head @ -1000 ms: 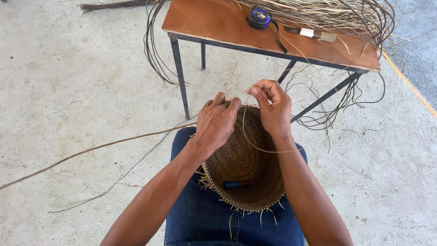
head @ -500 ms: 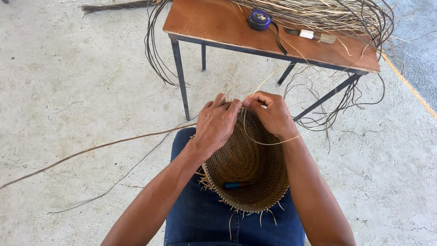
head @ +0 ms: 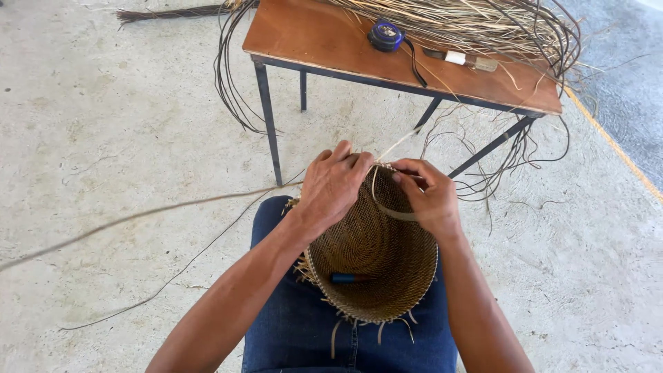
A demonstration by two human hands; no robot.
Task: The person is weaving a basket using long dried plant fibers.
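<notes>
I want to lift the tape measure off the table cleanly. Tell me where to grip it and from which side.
Grip the tape measure across its round blue body, coming straight down from above. It lies flat on the table, with its dark strap trailing toward the near edge and the pile of reeds crowding its far right side.

Small wooden table (head: 324,43) with dark metal legs, upper centre of frame, standing on a pale concrete floor (head: 103,124). On the tabletop: a round blue tape measure (head: 385,34) near the middle, a knife-like tool with a white band (head: 459,59) just right of it, and a big bundle of dry reed strips (head: 483,24) across the back edge, spilling off the right and left sides. Loose long strands (head: 138,217) lie on the floor at left; a yellow line (head: 615,145) runs along the floor at right.
</notes>
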